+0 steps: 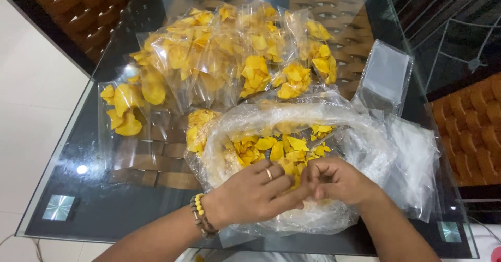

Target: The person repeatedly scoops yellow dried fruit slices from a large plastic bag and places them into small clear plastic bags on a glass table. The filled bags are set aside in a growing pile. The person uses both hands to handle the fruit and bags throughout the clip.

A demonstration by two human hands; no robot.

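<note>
A large clear plastic bag lies open on the glass table, holding a heap of yellow chips. My left hand, with a ring and a beaded bracelet, rests over the bag's near rim, fingers stretched toward my right hand. My right hand is curled with its fingertips pinched together just above the chips; whether a chip or film sits between the fingers is hidden. The two hands touch at the fingertips.
Several small clear packets filled with yellow chips are piled at the far side of the glass table. A stack of empty clear packets lies at the right. A loose filled packet lies left. Wooden chair seats show beneath the glass.
</note>
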